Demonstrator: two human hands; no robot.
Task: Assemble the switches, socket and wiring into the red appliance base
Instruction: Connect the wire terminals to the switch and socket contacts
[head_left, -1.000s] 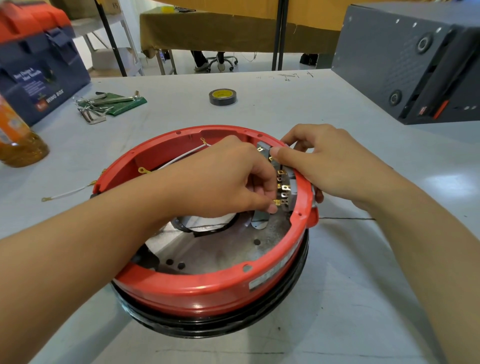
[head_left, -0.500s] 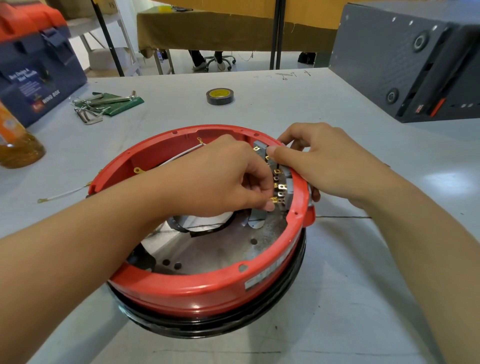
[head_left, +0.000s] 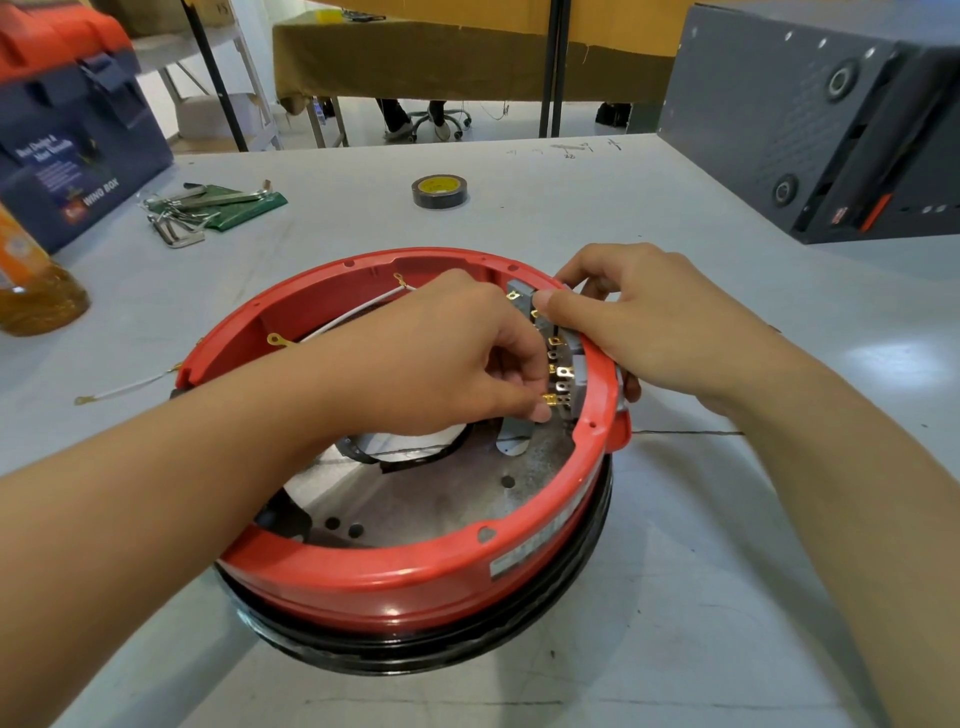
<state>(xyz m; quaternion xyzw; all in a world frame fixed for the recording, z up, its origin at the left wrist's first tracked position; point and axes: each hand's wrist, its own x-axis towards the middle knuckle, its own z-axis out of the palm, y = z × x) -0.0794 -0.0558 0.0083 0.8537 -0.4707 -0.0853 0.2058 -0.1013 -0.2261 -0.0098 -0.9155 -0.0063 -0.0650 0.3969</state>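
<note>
The red base (head_left: 395, 582) is set on the table (head_left: 675, 597), open side up, near the middle. A grey switch block (head_left: 571, 358) with brass terminals (head_left: 563, 371) is seated against the inside of the right wall. The left hand (head_left: 441, 358) is reached in from the near left, its fingers curled and pinched at a brass terminal at the near end of the block; whether a wire end is held there cannot be told. The right hand (head_left: 649, 332) is hooked over the right rim, with a fingertip (head_left: 543, 300) pressed on the far end of the block and the other fingers curled round the outside of the wall, so the block is clamped in place.

The step is judged to be seating or wiring the switches. It is best done with the block held square against the wall while the terminal is pushed straight, not twisted, since thin tabs are likely bent easily. The white wire (head_left: 358, 314) lies along the far left wall, its ring lug (head_left: 275, 340) free, and should be kept from being trapped beneath the block.
</note>
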